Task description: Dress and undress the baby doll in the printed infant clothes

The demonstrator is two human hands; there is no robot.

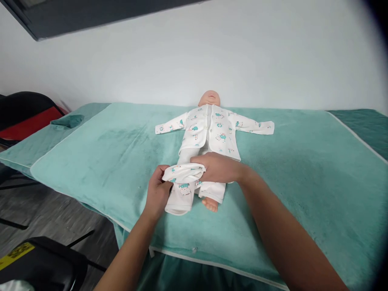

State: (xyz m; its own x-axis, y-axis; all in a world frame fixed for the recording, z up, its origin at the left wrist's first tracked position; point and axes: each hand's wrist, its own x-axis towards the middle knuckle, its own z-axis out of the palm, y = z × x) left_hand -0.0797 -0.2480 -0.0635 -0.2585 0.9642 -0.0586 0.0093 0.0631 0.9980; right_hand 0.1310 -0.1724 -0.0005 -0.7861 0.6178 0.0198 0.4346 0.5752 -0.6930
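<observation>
A baby doll (209,97) lies on its back, head toward the wall, in a white printed jacket (222,131) with both sleeves spread out. White printed pants (181,200) are partly on its legs, their upper part bunched around the thighs. My left hand (158,190) pinches the bunched waistband at its left side. With fingers closed, my right hand (220,167) grips the same waistband at its right side, over the doll's middle. One bare doll foot (210,204) sticks out of a pant leg; the other foot is hidden inside the cloth.
The doll rests on a padded bed with a green cover (287,202). Behind it stands a white wall (242,52) with a dark panel (91,16) at upper left. A black-and-red chair (28,117) and a black seat (45,262) stand to the left.
</observation>
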